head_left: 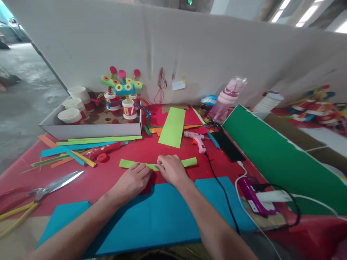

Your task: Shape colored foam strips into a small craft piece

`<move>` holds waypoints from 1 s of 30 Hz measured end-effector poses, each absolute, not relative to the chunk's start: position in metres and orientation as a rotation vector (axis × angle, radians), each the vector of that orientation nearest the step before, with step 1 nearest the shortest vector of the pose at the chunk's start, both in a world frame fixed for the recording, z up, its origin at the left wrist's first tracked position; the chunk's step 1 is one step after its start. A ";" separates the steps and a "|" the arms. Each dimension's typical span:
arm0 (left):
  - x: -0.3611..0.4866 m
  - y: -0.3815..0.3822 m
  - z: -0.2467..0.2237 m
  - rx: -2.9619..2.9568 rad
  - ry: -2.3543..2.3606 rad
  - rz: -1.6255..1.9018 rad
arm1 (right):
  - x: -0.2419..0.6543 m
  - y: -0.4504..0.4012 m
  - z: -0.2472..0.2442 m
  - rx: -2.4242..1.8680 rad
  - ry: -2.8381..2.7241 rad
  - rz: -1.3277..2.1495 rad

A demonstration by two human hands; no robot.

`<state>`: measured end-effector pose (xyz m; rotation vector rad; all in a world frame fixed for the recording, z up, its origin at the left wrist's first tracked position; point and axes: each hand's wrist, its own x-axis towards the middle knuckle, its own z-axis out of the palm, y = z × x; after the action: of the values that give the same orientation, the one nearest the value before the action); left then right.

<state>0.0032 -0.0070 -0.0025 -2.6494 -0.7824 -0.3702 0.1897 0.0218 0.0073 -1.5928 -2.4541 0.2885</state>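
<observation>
Scissors point(40, 194) lie near left. Left hand point(137, 176), fingers curled together, rests on the green strip point(191, 162) at center, can't tell if gripping; right hand point(171, 169) pinches it, thumb and fingertips closed, pink glue gun point(199, 139) far right of it.

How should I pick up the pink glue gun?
Grip the pink glue gun by its handle, coming from the near side, probably with your right hand once it's free. The handle slants toward you, with the black cord at its base, while the nozzle points left.
</observation>
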 end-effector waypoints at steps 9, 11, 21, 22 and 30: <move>0.003 -0.008 -0.004 -2.684 -0.870 -0.348 | 0.202 0.022 0.001 -1.415 -2.399 0.476; 0.003 -0.007 -0.004 -2.689 -0.878 -0.356 | 0.203 0.023 0.000 -1.404 -2.394 0.490; 0.003 -0.005 -0.007 -2.668 -0.879 -0.317 | 0.202 0.024 -0.002 -1.453 -2.301 0.499; 0.003 -0.004 -0.008 -2.662 -0.880 -0.311 | 0.201 0.023 -0.001 -1.475 -2.288 0.485; 0.019 -0.006 0.002 -2.670 -0.971 -0.163 | 0.197 0.024 0.001 -1.589 -2.264 0.435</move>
<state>0.0186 -0.0063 0.0022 -2.6702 -0.9707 -0.1630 0.1974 0.0240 0.0010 -1.5886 -2.2636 0.4348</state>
